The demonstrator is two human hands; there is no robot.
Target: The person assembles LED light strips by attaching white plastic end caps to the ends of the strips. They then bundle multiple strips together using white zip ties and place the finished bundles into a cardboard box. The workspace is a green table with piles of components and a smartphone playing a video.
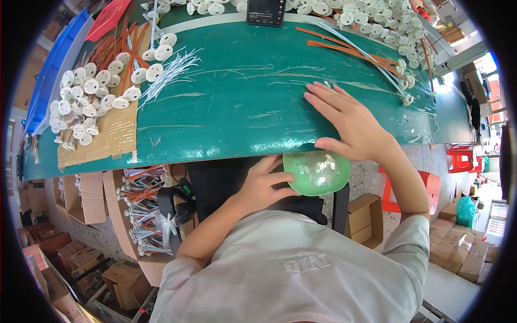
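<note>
A shallow green bowl (314, 185) with clear, shiny scraps in it is held just below the table's near edge. My left hand (265, 185) grips its left rim, the thumb and fingers around the side. My right hand (350, 121) lies flat on the green tabletop (231, 116), above and to the right of the bowl. Its fingers are stretched out toward the far left, and the thumb lies over the table edge beside the bowl. A few clear scraps show by the right fingertips.
White round-headed pieces on orange sticks (89, 89) pile up on cardboard at the left, beside thin white ties (172, 72). More orange strips (350, 47) and white discs (371, 19) lie at the far right. A phone (265, 12) stands at the back; a full carton (142, 210) is below left.
</note>
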